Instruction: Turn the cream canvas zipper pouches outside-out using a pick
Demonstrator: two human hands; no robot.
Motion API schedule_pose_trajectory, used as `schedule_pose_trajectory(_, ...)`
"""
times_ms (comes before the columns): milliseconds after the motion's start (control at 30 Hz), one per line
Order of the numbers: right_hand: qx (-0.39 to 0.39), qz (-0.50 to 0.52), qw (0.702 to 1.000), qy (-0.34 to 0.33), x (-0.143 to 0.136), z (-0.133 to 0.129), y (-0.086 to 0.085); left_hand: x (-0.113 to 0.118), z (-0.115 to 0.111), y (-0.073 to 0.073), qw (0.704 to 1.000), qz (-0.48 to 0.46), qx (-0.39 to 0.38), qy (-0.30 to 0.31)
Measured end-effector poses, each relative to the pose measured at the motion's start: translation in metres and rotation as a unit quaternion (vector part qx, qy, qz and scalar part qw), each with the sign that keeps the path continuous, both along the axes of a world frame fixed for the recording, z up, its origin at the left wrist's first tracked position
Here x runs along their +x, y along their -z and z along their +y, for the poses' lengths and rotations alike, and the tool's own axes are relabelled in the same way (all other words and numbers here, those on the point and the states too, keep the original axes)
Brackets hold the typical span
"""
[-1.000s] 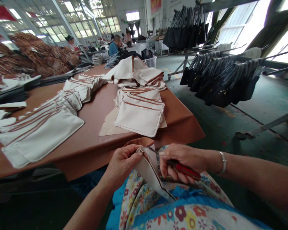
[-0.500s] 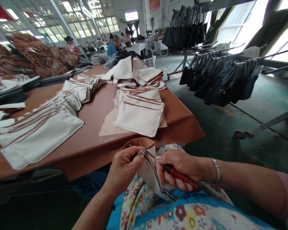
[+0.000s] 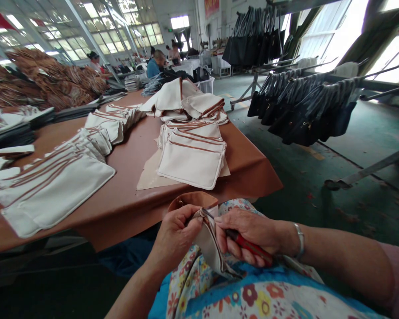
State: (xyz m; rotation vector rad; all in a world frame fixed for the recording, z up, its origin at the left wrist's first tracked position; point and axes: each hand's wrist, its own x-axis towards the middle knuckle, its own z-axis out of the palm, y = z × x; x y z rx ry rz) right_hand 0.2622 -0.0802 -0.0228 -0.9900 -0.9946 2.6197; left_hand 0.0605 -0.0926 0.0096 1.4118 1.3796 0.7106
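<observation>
My left hand (image 3: 176, 235) pinches the edge of a cream pouch (image 3: 210, 249) with brown lining, held over my lap just in front of the table edge. In my right hand (image 3: 248, 232) is a red-handled tool (image 3: 251, 248) with a thin metal shaft, its fingers wrapped round the handle. The shaft meets the pouch's edge beside my left thumb; the tip is too small to make out. A brown curved part (image 3: 194, 198) of the work stands up behind my left fingers.
On the brown-covered table (image 3: 133, 186) lies a stack of cream pouches (image 3: 191, 159), with a long overlapping row of pouches (image 3: 60, 186) to its left. Brown pieces (image 3: 63, 79) are heaped farther back. Black bags hang from a wheeled rack (image 3: 306, 106) at right. Several people sit in the background.
Both hands and the pouch have shifted slightly to the right within the view. The grips look the same, and the tool still touches the pouch's edge.
</observation>
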Motion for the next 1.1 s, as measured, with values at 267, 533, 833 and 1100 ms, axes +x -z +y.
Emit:
schedule_pose_trajectory(267, -0.061, 0.026, 0.984, 0.164, 0.021, 0.018, -0.003, 0.001, -0.008, 0.007, 0.99, -0.113, -0.074, -0.03)
schedule_pose_trajectory(533, 0.038, 0.009, 0.999, -0.029, 0.017, -0.006, -0.011, 0.001, 0.0, 0.002, 0.99, -0.108, -0.07, -0.052)
schedule_pose_trajectory(833, -0.09, 0.001, 0.989, 0.118, 0.015, 0.013, 0.011, -0.004, -0.006, 0.001, 0.993, -0.091, -0.066, -0.021)
schedule_pose_trajectory(1100, 0.481, -0.118, 0.843, 0.213, 0.022, 0.039, -0.021, -0.005, 0.003, 0.0, 0.995, -0.08, -0.063, -0.002)
